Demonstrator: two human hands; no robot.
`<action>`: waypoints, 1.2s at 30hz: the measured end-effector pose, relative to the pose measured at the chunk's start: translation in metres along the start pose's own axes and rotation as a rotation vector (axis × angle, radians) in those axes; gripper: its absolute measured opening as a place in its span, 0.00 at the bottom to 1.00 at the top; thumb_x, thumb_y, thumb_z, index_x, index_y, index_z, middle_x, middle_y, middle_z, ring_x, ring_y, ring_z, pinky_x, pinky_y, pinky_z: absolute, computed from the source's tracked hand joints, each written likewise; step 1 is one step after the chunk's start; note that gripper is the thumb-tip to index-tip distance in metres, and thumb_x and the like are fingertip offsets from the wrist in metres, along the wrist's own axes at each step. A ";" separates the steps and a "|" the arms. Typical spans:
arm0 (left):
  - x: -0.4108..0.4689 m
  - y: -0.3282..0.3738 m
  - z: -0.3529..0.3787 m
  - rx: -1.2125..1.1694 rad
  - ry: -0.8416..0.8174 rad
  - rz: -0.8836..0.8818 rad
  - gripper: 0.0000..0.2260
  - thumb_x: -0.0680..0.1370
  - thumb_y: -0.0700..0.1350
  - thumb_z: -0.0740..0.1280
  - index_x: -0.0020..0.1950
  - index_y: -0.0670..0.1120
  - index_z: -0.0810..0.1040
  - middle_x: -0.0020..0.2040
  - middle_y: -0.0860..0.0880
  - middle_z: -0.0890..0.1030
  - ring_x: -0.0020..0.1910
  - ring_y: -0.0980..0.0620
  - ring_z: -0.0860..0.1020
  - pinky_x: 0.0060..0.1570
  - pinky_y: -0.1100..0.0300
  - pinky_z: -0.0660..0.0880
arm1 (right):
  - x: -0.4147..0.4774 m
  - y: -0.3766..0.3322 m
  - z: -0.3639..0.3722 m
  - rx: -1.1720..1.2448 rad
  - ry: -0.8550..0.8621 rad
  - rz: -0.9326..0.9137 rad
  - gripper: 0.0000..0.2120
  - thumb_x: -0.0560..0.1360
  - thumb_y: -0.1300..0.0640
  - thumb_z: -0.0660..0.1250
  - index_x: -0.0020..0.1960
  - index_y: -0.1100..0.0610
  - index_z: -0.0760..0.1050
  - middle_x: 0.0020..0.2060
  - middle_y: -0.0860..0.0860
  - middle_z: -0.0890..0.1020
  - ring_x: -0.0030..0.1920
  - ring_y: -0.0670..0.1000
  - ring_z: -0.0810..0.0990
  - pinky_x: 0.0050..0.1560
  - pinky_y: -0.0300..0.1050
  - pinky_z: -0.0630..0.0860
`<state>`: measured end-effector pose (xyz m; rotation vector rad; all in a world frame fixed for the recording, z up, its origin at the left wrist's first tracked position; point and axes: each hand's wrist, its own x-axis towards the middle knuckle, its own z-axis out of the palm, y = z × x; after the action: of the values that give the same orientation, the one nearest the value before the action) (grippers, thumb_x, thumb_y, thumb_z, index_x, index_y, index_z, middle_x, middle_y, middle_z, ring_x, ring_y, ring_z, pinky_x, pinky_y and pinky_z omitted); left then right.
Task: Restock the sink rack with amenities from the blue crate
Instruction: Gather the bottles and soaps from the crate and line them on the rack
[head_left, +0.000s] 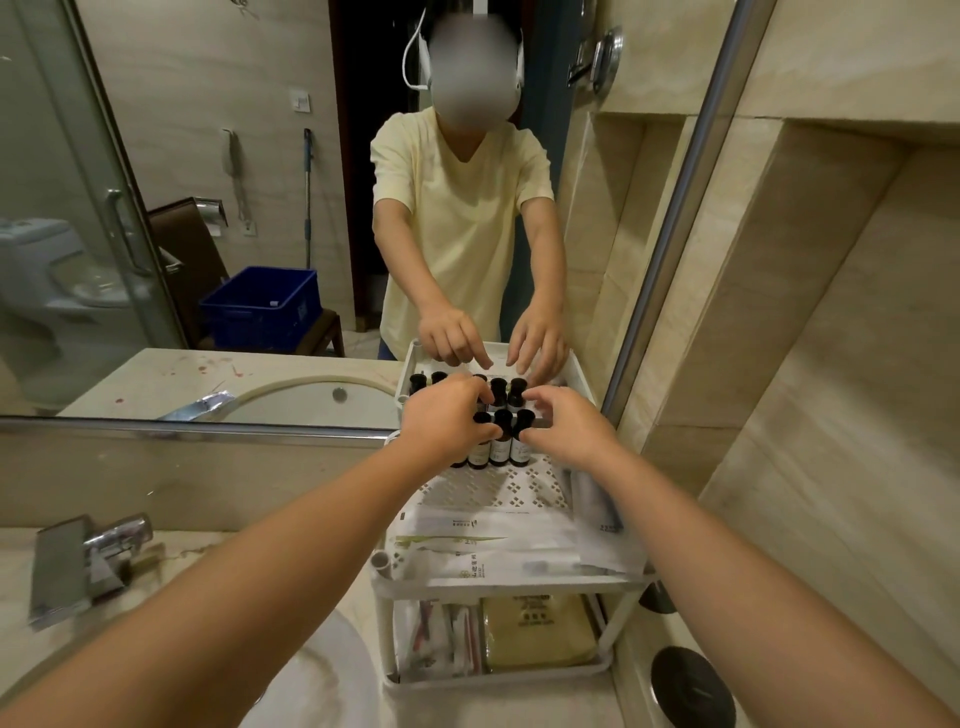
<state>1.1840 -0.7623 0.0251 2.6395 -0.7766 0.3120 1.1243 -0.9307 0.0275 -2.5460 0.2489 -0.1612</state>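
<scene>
A white two-tier sink rack (498, 584) stands on the counter against the mirror. On its perforated top shelf a row of small dark bottles (501, 441) with black caps stands at the back. My left hand (441, 418) curls its fingers round the leftmost bottles. From the right, my right hand (569, 426) touches the rightmost bottle with curved fingers. White amenity packets (498, 545) lie on the front of the top shelf. The blue crate (260, 306) appears only as a reflection in the mirror, on a chair behind me.
The lower shelf holds sachets (441, 639) and a yellowish packet (535, 631). A chrome faucet (88, 561) and the white basin (322, 691) lie at the left. Two dark round objects (691, 686) sit right of the rack. Tiled wall closes the right side.
</scene>
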 end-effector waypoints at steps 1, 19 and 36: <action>-0.004 -0.001 -0.002 -0.009 0.001 -0.012 0.19 0.73 0.58 0.72 0.60 0.54 0.77 0.55 0.54 0.77 0.47 0.55 0.77 0.42 0.57 0.77 | -0.004 -0.003 0.000 -0.024 0.014 -0.002 0.30 0.72 0.53 0.72 0.72 0.49 0.68 0.68 0.50 0.72 0.63 0.49 0.75 0.59 0.48 0.76; -0.138 -0.048 -0.071 -0.065 -0.087 -0.143 0.25 0.73 0.59 0.71 0.67 0.53 0.72 0.54 0.55 0.78 0.52 0.54 0.78 0.50 0.55 0.78 | -0.104 -0.101 0.033 -0.112 -0.039 -0.106 0.29 0.75 0.51 0.68 0.74 0.50 0.65 0.72 0.50 0.68 0.66 0.52 0.72 0.59 0.50 0.75; -0.381 -0.141 -0.142 -0.006 -0.095 -0.428 0.26 0.74 0.58 0.71 0.69 0.53 0.70 0.62 0.53 0.76 0.59 0.53 0.76 0.52 0.57 0.73 | -0.253 -0.232 0.166 -0.193 -0.254 -0.309 0.31 0.73 0.49 0.69 0.73 0.50 0.66 0.69 0.51 0.71 0.68 0.53 0.71 0.64 0.49 0.71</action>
<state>0.9341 -0.4130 -0.0044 2.7411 -0.2223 0.0674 0.9388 -0.5985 0.0028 -2.7493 -0.2393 0.0743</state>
